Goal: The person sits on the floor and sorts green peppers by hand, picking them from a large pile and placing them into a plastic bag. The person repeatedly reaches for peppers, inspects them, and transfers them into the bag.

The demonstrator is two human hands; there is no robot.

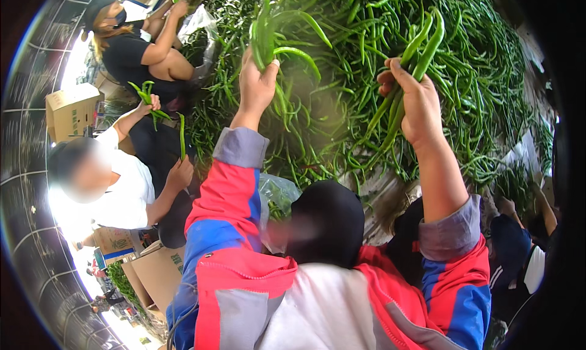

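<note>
My left hand (258, 82) grips a small bunch of long green chili peppers (262, 41), their tips fanning up and to the right past the thumb. In my right hand (419, 95) are several more long green peppers (429, 45); two stick up above the fingers and others hang below the palm. Both hands are raised over a large heap of green chili peppers (329, 134). Close in front of my body, beside my knee (327, 224), a clear plastic bag (279, 192) holds some peppers.
At left a person in white (123, 194) holds peppers in both hands. Beyond sits a person in black (123, 52) beside a plastic bag (201, 24). Cardboard boxes (73, 109) stand behind them, with an opened carton (155, 272) lower left. Another person's arms (545, 203) reach in at right.
</note>
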